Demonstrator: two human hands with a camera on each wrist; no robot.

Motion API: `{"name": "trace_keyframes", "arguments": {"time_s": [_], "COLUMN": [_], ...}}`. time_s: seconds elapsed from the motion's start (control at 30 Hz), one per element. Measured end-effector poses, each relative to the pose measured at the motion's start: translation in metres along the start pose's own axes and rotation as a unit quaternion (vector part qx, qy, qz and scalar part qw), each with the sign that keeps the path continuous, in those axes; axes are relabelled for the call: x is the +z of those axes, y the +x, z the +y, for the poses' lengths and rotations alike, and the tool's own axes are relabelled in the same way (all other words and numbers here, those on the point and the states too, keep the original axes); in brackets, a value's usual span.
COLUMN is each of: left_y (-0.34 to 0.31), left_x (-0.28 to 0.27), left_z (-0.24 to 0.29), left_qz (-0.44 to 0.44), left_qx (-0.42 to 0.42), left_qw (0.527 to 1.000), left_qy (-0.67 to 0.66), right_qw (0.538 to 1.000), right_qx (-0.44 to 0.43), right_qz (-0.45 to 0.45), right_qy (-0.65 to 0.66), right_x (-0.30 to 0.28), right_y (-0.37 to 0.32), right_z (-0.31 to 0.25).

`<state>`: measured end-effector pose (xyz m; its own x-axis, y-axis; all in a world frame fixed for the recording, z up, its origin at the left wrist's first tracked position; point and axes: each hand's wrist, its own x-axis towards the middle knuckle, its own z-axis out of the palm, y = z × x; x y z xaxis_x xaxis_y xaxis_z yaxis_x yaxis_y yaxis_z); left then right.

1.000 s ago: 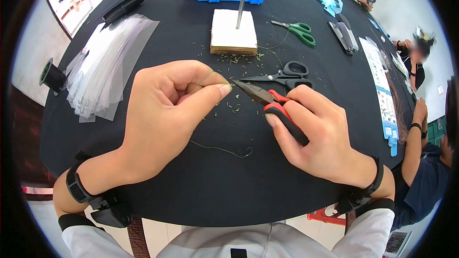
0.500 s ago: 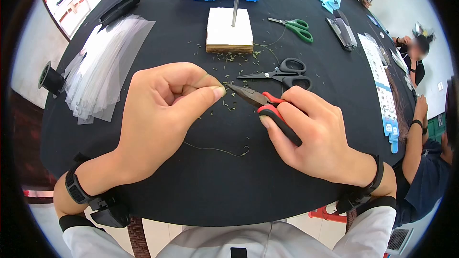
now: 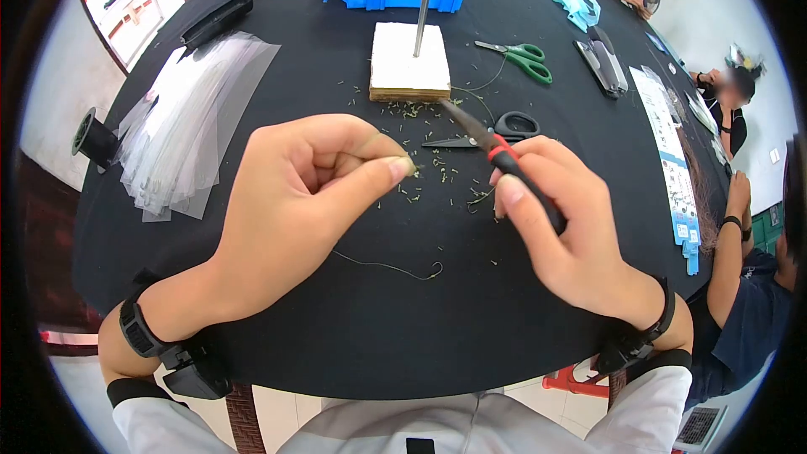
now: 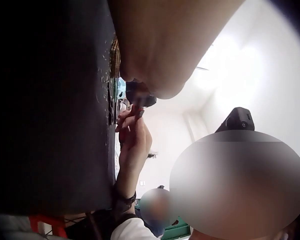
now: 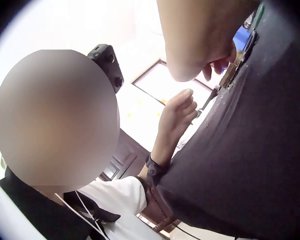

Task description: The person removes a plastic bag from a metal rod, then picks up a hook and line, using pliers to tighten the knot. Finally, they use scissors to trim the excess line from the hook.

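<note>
The pliers (image 3: 503, 151) have just come away from the left hand's (image 3: 294, 210) fingertips. Half a second ago their tips met that pinch; now they stand at about one o'clock from it, clear of contact, swung to point up toward the corner of the white-topped block (image 3: 409, 57). The right hand (image 3: 576, 223), at roughly four o'clock from the pinch, has turned with them, its fingers curled round the red-and-black handles and its thumb laid along them. Seen nearly edge-on, the jaws give no sign whether they are parted.

The left hand has hardly altered: thumb and forefinger press together, with no gap between them, on a tiny greenish piece (image 3: 414, 171) (too small to make out properly). For the work, this reads as a break in the pliers' contact, with the piece held by the left hand alone.

A thin thread (image 3: 387, 266) lies at six o'clock from the pinch, emerging from under the left hand; whether it joins the held piece cannot be told. Green clippings (image 3: 412, 193) dot the cloth below the pinch, and black scissors (image 3: 448, 142) lie at two o'clock, partly covered by the pliers.
</note>
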<state>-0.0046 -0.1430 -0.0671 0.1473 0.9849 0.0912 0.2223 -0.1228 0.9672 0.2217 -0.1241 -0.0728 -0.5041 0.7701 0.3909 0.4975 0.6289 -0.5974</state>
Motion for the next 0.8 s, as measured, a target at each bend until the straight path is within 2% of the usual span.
{"name": "trace_keyframes", "arguments": {"time_s": [0.1, 0.2, 0.27, 0.33, 0.4, 0.43, 0.53, 0.57, 0.73, 0.8], "left_y": [0.000, -0.001, -0.002, -0.003, -0.004, -0.004, -0.005, -0.005, -0.003, -0.005], "left_x": [0.000, 0.000, 0.000, 0.001, 0.001, 0.001, 0.003, 0.003, 0.004, 0.003], "left_z": [0.001, 0.000, 0.000, 0.001, 0.004, 0.005, 0.007, 0.007, -0.007, -0.003], "left_qz": [-0.031, -0.062, -0.080, -0.097, -0.113, -0.121, -0.135, -0.136, -0.122, -0.124], "left_qx": [0.021, 0.049, 0.061, 0.067, 0.053, 0.045, 0.051, 0.063, 0.140, 0.117], "left_qw": [0.999, 0.996, 0.993, 0.991, 0.990, 0.989, 0.986, 0.987, 0.982, 0.985], "left_qy": [-0.027, -0.051, -0.062, -0.068, -0.073, -0.076, -0.079, -0.059, -0.018, -0.005], "right_qw": [0.989, 0.986, 0.984, 0.987, 0.988, 0.985, 0.954, 0.946, 0.970, 0.977], "right_qx": [-0.092, -0.085, -0.112, -0.133, -0.150, -0.124, -0.052, -0.030, -0.063, -0.065], "right_qz": [-0.023, -0.049, -0.036, -0.028, -0.024, -0.034, -0.090, -0.083, -0.067, -0.054], "right_qy": [-0.116, -0.136, -0.135, -0.082, 0.023, 0.116, 0.282, 0.313, 0.225, 0.195], "right_x": [0.005, 0.008, 0.008, 0.006, 0.002, 0.004, 0.009, 0.011, 0.005, 0.005], "right_y": [-0.001, -0.002, -0.001, 0.002, 0.006, 0.003, -0.001, -0.002, -0.001, -0.001], "right_z": [0.004, -0.001, 0.000, -0.001, -0.006, -0.006, -0.005, -0.006, -0.005, -0.007]}}
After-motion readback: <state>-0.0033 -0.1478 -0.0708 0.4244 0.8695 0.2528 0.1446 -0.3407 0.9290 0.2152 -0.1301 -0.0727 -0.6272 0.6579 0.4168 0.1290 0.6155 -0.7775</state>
